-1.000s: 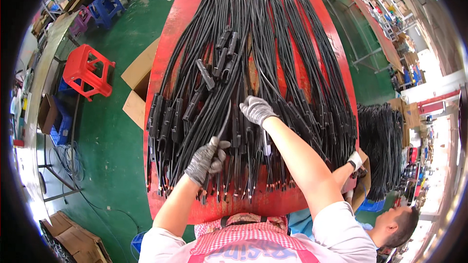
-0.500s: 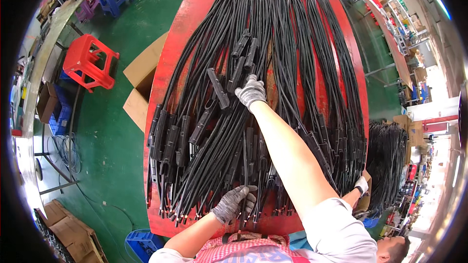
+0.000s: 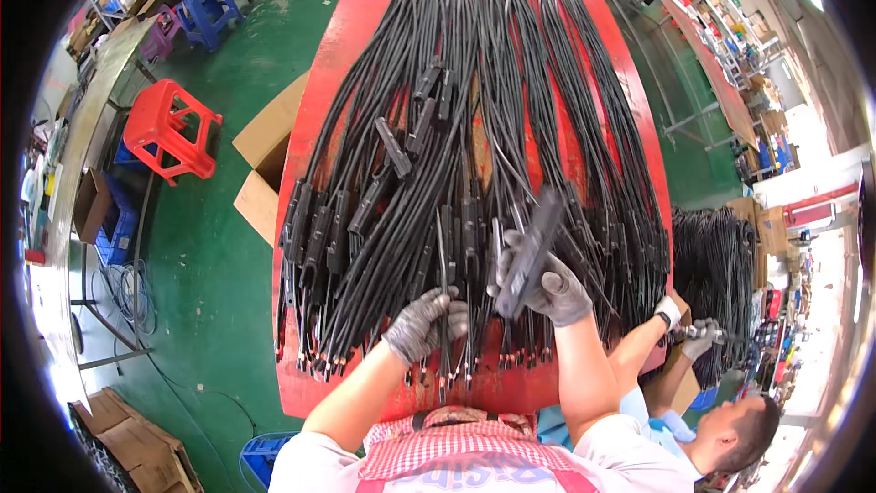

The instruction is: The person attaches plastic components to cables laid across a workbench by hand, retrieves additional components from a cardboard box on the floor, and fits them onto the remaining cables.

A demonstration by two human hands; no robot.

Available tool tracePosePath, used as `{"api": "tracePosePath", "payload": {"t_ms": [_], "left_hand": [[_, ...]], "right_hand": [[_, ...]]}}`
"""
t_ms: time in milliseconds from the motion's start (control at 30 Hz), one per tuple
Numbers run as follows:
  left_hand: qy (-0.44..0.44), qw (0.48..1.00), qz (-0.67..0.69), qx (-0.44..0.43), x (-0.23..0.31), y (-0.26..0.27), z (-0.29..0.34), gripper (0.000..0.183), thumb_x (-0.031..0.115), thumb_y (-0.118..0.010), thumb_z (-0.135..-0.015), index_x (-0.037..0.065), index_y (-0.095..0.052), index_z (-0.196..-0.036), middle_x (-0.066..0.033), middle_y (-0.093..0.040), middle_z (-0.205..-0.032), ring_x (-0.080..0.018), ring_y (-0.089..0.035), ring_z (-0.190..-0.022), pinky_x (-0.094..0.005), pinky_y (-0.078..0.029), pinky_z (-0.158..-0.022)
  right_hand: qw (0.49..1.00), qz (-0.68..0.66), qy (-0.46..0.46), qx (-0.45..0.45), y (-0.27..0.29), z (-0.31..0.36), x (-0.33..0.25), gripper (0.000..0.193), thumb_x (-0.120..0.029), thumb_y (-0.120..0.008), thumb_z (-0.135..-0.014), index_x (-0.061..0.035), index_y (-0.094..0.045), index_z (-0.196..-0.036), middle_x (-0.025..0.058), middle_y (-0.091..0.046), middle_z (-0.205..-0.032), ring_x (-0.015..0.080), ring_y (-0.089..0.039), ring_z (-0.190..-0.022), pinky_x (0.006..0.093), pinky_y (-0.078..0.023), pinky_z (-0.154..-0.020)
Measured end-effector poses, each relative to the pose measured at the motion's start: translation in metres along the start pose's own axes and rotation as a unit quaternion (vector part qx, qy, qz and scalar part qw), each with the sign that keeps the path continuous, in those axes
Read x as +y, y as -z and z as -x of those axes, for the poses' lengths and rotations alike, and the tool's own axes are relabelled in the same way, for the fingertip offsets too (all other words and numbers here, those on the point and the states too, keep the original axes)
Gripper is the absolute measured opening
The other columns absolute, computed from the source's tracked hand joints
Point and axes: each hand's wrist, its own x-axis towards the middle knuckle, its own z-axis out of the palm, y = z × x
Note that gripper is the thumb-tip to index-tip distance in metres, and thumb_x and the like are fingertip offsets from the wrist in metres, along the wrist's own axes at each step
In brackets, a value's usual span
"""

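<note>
Near the front edge of the table, my left hand [image 3: 425, 325], in a grey glove, is closed around a black cable [image 3: 444, 256] whose stripped end points toward me. My right hand [image 3: 564, 292], gloved too, grips a long black plastic housing [image 3: 531, 256] tilted up and to the right, slightly blurred. Many black cables [image 3: 474, 46] run lengthwise over the red table [image 3: 333, 46], their bare copper ends toward me. More black housings [image 3: 392, 148] lie loose on top of the cables left of centre, and others sit among the cables nearer to me.
A co-worker at my right has gloved hands [image 3: 701, 340] beside another bundle of black cables [image 3: 716, 278]. An open cardboard box [image 3: 269, 132] stands against the table's left side. On the green floor are a red stool [image 3: 172, 131] and a blue crate [image 3: 265, 458].
My right hand has drawn back from the loose housings to beside my left hand and now holds one. My left hand stays on the cable. More of the co-worker has come into view.
</note>
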Motion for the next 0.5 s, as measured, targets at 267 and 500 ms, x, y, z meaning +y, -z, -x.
{"api": "tracePosePath", "payload": {"t_ms": [267,500], "left_hand": [[0.027,0.993,0.115,-0.015,0.024,-0.051,-0.03,0.016,0.007,-0.047,-0.086,-0.004,-0.052,-0.097,-0.016,-0.06,-0.086,-0.0285,-0.061,-0.079,-0.0406,-0.054,-0.072],[-0.007,0.995,0.085,0.042,0.006,-0.057,-0.04,0.014,0.007,-0.044,-0.088,-0.003,-0.049,-0.097,-0.0171,-0.058,-0.085,-0.03,-0.061,-0.076,-0.0411,-0.056,-0.069]], "right_hand": [[0.936,0.046,-0.331,0.108,-0.044,0.15,0.044,0.052,-0.047,-0.055,-0.08,-0.0037,-0.047,-0.109,0.0065,-0.056,-0.077,0.015,-0.058,-0.068,0.0315,-0.05,-0.062],[0.935,-0.056,-0.311,0.16,-0.07,0.183,0.071,0.056,-0.052,-0.052,-0.08,-0.0024,-0.048,-0.107,0.0094,-0.055,-0.071,0.0177,-0.056,-0.059,0.0352,-0.051,-0.057]]}}
